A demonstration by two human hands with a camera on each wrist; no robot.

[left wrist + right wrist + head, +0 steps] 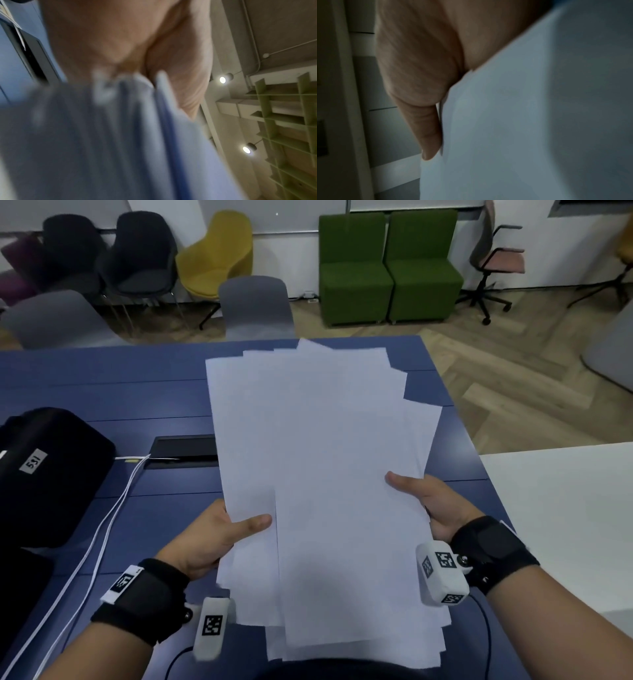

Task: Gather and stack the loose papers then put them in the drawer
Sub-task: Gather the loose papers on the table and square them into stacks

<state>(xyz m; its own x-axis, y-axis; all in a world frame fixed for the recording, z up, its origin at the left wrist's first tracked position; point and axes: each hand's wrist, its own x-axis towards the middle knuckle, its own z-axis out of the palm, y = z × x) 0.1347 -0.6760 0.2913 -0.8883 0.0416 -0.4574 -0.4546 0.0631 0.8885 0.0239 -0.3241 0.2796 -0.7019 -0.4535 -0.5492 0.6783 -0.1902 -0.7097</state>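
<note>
Both grips pinching: left hand [209, 537] and right hand [433, 505] each clamp a thumb over the fanned, uneven papers [318, 460], held up above the blue bench [102, 392].

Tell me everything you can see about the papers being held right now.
The papers are plain white sheets, blank on the faces that show, gathered into a loose pile with fanned, uneven edges and corners sticking out at the top and right. They are held up above the blue table, lengthwise away from the person. The left hand grips the left edge, thumb on top; the right hand grips the right edge likewise. The wrist views show only blurred paper against each palm.
</note>
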